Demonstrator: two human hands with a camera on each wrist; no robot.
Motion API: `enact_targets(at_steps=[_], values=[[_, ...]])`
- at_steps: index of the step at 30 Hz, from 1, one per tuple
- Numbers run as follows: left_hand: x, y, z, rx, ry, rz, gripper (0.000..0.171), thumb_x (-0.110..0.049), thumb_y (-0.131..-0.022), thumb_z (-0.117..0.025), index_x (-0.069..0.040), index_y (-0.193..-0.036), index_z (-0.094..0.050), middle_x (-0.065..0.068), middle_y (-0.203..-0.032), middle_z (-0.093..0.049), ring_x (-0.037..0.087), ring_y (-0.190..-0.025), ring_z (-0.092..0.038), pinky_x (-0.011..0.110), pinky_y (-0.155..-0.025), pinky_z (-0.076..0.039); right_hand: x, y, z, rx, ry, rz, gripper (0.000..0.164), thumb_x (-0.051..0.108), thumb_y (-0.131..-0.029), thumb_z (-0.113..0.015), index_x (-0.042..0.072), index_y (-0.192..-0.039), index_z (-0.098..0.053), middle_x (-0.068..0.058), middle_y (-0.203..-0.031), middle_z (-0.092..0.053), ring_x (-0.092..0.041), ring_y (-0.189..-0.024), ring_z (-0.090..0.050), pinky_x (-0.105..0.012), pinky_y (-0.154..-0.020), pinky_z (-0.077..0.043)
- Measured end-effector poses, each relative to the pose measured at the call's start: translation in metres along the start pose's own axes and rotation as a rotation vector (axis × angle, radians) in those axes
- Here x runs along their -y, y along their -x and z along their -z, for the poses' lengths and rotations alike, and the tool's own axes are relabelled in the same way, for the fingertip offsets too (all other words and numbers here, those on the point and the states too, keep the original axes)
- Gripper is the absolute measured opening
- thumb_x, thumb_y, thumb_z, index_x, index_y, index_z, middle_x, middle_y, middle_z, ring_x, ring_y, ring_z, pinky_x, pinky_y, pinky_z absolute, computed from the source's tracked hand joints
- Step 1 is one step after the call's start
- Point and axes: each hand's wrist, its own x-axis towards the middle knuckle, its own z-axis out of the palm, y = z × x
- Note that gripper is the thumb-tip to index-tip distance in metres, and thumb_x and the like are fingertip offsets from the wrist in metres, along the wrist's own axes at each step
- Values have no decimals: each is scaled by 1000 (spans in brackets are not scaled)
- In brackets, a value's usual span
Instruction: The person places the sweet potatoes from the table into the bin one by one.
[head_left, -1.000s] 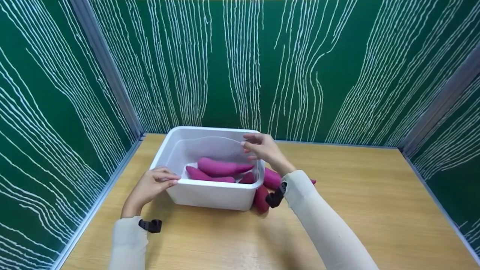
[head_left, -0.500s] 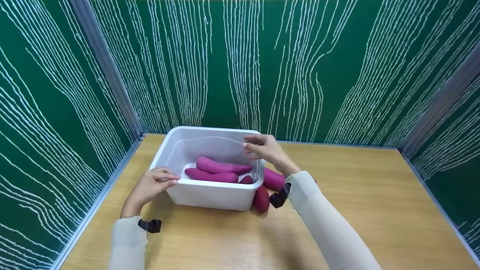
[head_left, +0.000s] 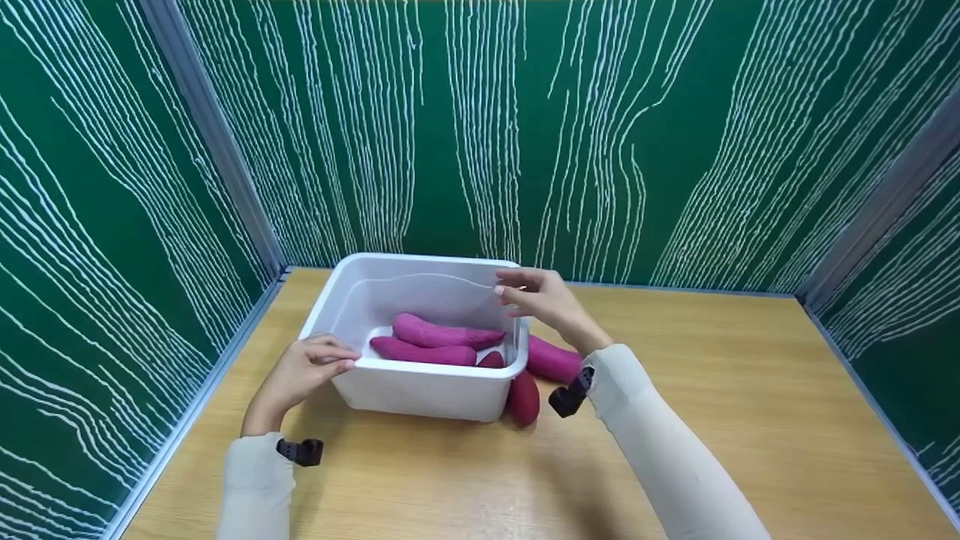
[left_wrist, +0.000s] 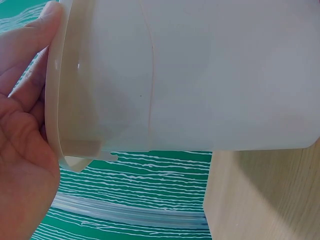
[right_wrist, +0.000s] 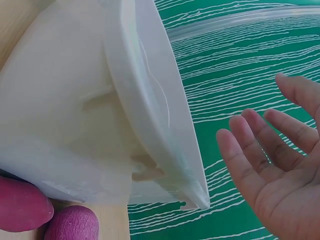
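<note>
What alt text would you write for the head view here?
A person's left hand pinches a white plastic bin at its near-left top corner; their right hand, holding nothing, hovers at its right end. Three sweet potatoes, one mostly hidden, show inside; two more lie beside it on a wooden table, before green, white-streaked walls.

A table (head_left: 750,390) is bordered on three sides by green walls (head_left: 435,165) streaked with white lines (head_left: 488,112); where they meet, grey posts (head_left: 214,127) are set.

No legible text (numbers, brands included).
</note>
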Motion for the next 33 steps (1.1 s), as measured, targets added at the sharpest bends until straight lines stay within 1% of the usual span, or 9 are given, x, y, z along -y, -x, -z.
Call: enact_targets(at_steps=[2, 6, 8, 13, 17, 22, 25, 30, 33], values=[[0, 0, 0, -2, -8, 7, 17, -16, -82, -76, -7, -96, -77, 9, -100, -68, 18, -99, -55, 19, -83, -47, -1, 1, 2, 1, -3, 5, 46, 24, -93, -64, 6, -134, -55, -16, -128, -60, -27, -110, -63, -41, -89, -54], [0, 0, 0, -6, -12, 15, 17, -15, -82, -76, -7, -96, -77, 8, -100, -68, 19, -100, -55, 19, -84, -47, -3, 4, 7, -6, -5, 10, 48, 27, -92, -66, 8, -134, -55, -17, -131, -58, -33, -115, -60, -40, -89, -54], [0, 0, 0, -8, -9, 14, 16, -15, -82, -76, -7, -96, -77, 9, -100, -68, 19, -100, -55, 19, -84, -47, -6, 5, 9, -10, 2, 17, 49, 28, -92, -65, 8, -135, -54, -19, -131, -57, -34, -115, -59, -40, -89, -54], [0, 0, 1, -7, -16, 11, 16, -16, -82, -75, -8, -96, -77, 8, -100, -68, 18, -100, -54, 18, -84, -47, -13, 7, 16, -31, -14, 20, 48, 27, -92, -66, 10, -135, -54, -18, -132, -57, -30, -114, -61, -39, -90, -54], [0, 1, 1, -5, -8, 3, 16, -16, -83, -75, -7, -97, -77, 8, -100, -68, 17, -99, -54, 18, -83, -46, -19, 9, 21, -51, -41, 19, 52, 29, -90, -68, 8, -135, -54, -18, -130, -59, -31, -116, -59, -43, -92, -52], [-2, 2, 1, -7, 5, 6, 17, -15, -83, -75, -7, -97, -77, 8, -100, -68, 15, -98, -54, 18, -81, -46, -26, 11, 28, -73, -46, 13, 55, 30, -90, -68, 5, -136, -52, -16, -129, -60, -30, -115, -59, -40, -91, -53], [-3, 2, 1, -8, 3, 10, 17, -14, -83, -74, -6, -97, -77, 9, -101, -68, 15, -98, -53, 18, -81, -47, -31, 13, 32, -79, -41, 6, 54, 30, -90, -68, 7, -136, -53, -15, -130, -59, -29, -115, -59, -39, -92, -53], [-1, 1, 0, -4, -2, 21, 16, -14, -83, -74, -7, -98, -77, 8, -101, -67, 16, -98, -53, 18, -82, -47, -38, 16, 38, -86, -14, -22, 56, 35, -89, -68, 13, -137, -52, -12, -133, -58, -27, -119, -57, -39, -95, -51], [-1, 1, -1, -3, 2, 21, 16, -13, -83, -74, -7, -98, -77, 9, -101, -67, 16, -98, -53, 18, -82, -47, -42, 18, 41, -87, 4, -24, 56, 36, -89, -68, 13, -138, -51, -11, -134, -56, -27, -121, -56, -40, -98, -50]])
